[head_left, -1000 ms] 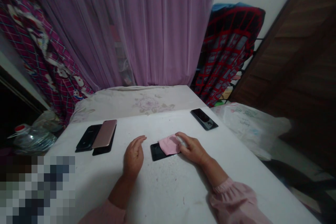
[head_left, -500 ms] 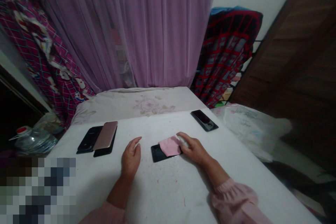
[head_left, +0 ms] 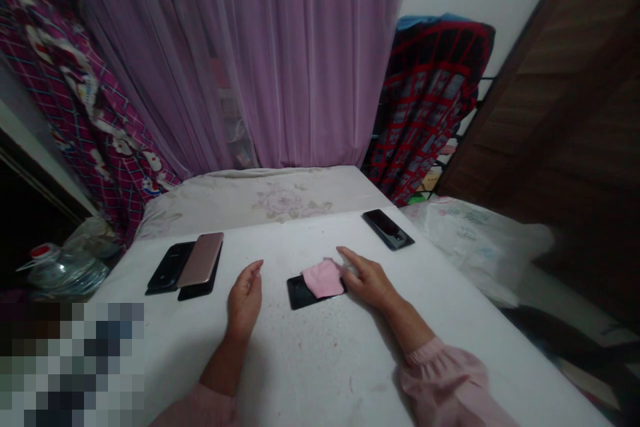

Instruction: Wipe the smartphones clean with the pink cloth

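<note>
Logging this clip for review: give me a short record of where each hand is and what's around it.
Left hand: empty, on the white surface
Right hand: empty, beside the pink cloth; contact unclear
Cloth: lying on a black phone
Other phones: rose-gold phone over dark phones at left; dark phone at far right
Rest: purple curtain behind; plastic jug at left

five phones in all: black phone, rose-gold phone, second black phone, dark phone, and black phone under the one pink cloth. two hands: left hand, right hand. one plastic jug.
</note>
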The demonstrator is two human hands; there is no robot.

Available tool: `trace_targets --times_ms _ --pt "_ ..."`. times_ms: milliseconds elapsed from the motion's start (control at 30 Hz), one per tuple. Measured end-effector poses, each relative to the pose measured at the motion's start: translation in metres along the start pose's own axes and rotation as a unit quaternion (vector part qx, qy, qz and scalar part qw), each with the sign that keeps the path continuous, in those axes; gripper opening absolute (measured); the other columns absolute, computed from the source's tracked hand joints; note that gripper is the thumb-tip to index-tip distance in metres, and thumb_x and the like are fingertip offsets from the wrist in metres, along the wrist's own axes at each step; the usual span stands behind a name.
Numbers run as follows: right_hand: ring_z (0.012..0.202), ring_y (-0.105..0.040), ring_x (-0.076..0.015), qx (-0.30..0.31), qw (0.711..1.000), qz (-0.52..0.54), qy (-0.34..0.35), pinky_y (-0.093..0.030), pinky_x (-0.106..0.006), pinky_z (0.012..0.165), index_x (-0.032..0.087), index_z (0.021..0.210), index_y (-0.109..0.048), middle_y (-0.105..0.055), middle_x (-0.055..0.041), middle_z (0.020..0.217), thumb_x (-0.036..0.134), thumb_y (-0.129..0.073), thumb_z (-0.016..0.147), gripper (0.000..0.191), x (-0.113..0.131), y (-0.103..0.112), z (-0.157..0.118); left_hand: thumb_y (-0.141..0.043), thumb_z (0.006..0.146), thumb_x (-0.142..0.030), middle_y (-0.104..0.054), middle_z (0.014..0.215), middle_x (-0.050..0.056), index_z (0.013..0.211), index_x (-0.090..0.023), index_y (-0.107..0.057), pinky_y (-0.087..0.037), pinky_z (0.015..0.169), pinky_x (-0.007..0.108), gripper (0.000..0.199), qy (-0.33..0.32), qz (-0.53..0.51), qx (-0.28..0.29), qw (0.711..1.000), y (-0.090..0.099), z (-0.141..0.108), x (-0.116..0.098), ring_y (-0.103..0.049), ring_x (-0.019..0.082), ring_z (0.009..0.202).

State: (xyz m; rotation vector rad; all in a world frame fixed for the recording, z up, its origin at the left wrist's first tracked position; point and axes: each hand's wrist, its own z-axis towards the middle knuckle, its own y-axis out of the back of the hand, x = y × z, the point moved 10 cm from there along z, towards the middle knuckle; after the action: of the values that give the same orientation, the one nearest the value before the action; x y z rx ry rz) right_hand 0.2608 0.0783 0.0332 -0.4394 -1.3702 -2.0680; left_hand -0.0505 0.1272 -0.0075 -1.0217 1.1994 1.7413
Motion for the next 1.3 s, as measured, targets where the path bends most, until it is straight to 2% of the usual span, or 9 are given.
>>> trace_targets --times_ms 433,500,600,667,800,933,1033,1200,1300 --pt "0.099 -0.067 -0.0217 0.015 0.997 -0.077 -0.007 -0.052 -0.032 0.087 0.026 0.13 -0.055 -0.069 -0.0053 0.116 0.022 -0.053 0.08 0.051 -0.005 -0.004 0.001 -0.052 0.082 -0.035 -0.071 0.11 0.007 0.107 -0.021 -0.067 -0.052 0.087 0.034 0.032 0.02 -0.013 0.001 1.0 -0.001 -0.001 0.0 -0.067 0.021 0.098" --pt "0.091 -0.068 -0.0207 0.001 0.997 -0.065 -0.031 -0.053 -0.031 0.082 0.026 0.136 -0.049 -0.07 -0.0054 0.111 0.024 -0.052 0.081 0.055 -0.012 -0.001 0.005 -0.052 0.082 -0.034 -0.071 0.11 0.006 0.107 -0.022 -0.068 -0.052 0.087 0.034 0.032 0.02 -0.002 0.001 1.0 -0.001 -0.001 0.001 -0.067 0.021 0.098" --pt "0.066 -0.065 -0.0164 -0.048 0.994 -0.015 -0.096 -0.051 -0.029 0.068 0.022 0.146 -0.032 -0.072 -0.0044 0.096 0.03 -0.05 0.084 0.065 -0.029 0.008 0.017 -0.052 0.082 -0.034 -0.071 0.111 0.006 0.106 -0.023 -0.068 -0.05 0.091 0.035 0.031 0.005 0.013 -0.002 1.0 -0.002 -0.002 -0.001 -0.066 0.021 0.1" --pt "0.057 -0.06 -0.0141 -0.095 0.987 0.041 -0.125 -0.05 -0.028 0.062 0.017 0.147 -0.029 -0.071 -0.006 0.098 0.039 -0.049 0.085 0.068 -0.039 0.014 0.029 -0.052 0.083 -0.034 -0.071 0.112 0.006 0.106 -0.022 -0.068 -0.048 0.095 0.037 0.031 -0.012 0.022 0.001 1.0 -0.003 -0.003 -0.002 -0.065 0.022 0.103" --pt "0.074 -0.062 -0.0173 -0.171 0.971 0.115 -0.125 -0.049 -0.029 0.067 0.015 0.132 -0.044 -0.067 -0.0113 0.111 0.047 -0.05 0.083 0.059 -0.053 0.02 0.059 -0.05 0.084 -0.035 -0.069 0.114 0.007 0.108 -0.022 -0.067 -0.047 0.097 0.038 0.032 -0.028 0.038 0.015 0.999 -0.006 -0.003 -0.002 -0.064 0.023 0.106" --pt "0.077 -0.064 -0.0197 -0.146 0.973 0.086 -0.157 -0.049 -0.031 0.07 0.018 0.122 -0.052 -0.069 -0.0081 0.101 0.046 -0.054 0.08 0.051 -0.074 0.004 0.071 -0.05 0.085 -0.034 -0.069 0.114 0.007 0.108 -0.022 -0.067 -0.048 0.095 0.037 0.032 -0.033 0.048 0.015 0.998 -0.007 -0.002 -0.002 -0.064 0.022 0.106" --pt "0.074 -0.064 -0.0202 -0.137 0.97 0.071 -0.188 -0.049 -0.032 0.069 0.019 0.122 -0.053 -0.07 -0.0053 0.09 0.045 -0.057 0.079 0.051 -0.089 -0.005 0.064 -0.049 0.085 -0.033 -0.07 0.114 0.007 0.109 -0.022 -0.066 -0.048 0.094 0.037 0.032 -0.042 0.064 0.018 0.997 -0.007 -0.002 -0.004 -0.064 0.022 0.105" --pt "0.087 -0.066 -0.0233 -0.148 0.965 0.068 -0.203 -0.052 -0.035 0.075 0.016 0.134 -0.045 -0.07 -0.0108 0.106 0.041 -0.063 0.074 0.068 -0.098 -0.001 0.044 -0.048 0.086 -0.034 -0.07 0.113 0.007 0.111 -0.021 -0.066 -0.048 0.094 0.038 0.034 -0.097 0.12 0.048 0.987 -0.015 -0.004 -0.018 -0.064 0.023 0.105" --pt "0.092 -0.067 -0.0247 -0.179 0.961 0.06 -0.202 -0.052 -0.036 0.077 0.014 0.13 -0.051 -0.069 -0.0133 0.11 0.039 -0.06 0.074 0.062 -0.095 0.009 0.024 -0.048 0.087 -0.032 -0.071 0.111 0.007 0.11 -0.022 -0.066 -0.047 0.094 0.04 0.031 -0.129 0.173 0.08 0.973 -0.027 -0.007 -0.028 -0.063 0.024 0.104"
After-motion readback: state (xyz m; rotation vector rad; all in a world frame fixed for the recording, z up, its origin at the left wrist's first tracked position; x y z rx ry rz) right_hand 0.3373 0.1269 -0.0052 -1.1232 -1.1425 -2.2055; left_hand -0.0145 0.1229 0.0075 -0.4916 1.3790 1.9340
